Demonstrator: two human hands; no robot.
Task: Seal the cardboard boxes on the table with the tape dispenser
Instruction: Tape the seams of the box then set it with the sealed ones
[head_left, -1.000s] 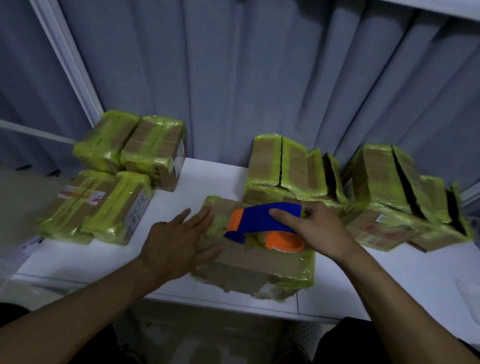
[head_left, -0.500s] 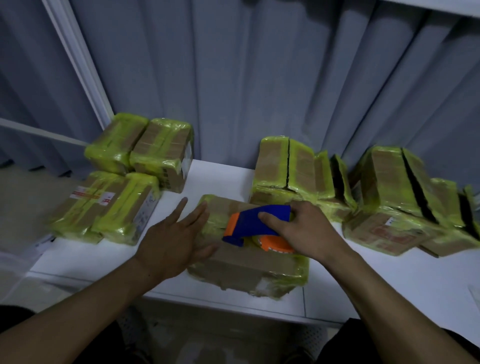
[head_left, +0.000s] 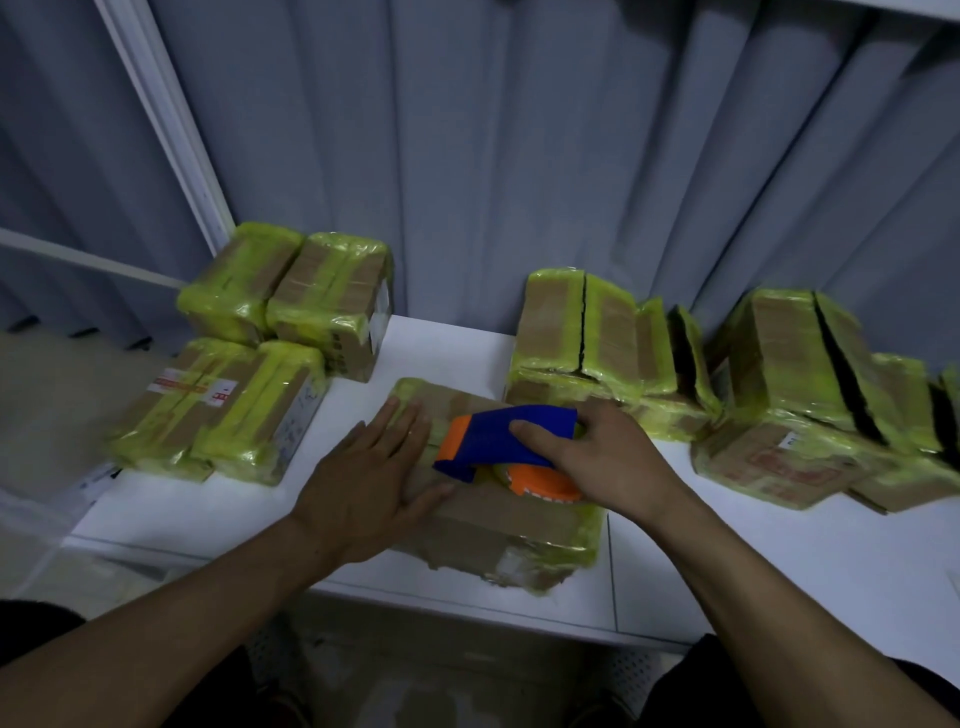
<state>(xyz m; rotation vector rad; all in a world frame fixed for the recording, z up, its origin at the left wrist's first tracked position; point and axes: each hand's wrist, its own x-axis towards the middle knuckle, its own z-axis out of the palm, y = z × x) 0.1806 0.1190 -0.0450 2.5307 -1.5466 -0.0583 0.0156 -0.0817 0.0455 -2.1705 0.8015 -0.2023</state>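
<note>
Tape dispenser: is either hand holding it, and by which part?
Yes. The right hand grips the tape dispenser over its blue body, fingers across the top. The left hand holds nothing; it lies flat on the cardboard box.

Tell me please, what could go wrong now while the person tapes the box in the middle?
1. The left hand lies flat on the box, close beside the tape dispenser that the right hand holds; fingers could get taped or nicked.
2. The box overhangs the table front edge, so pressing may tip it off.
3. The stacked boxes just behind could be knocked.
</note>
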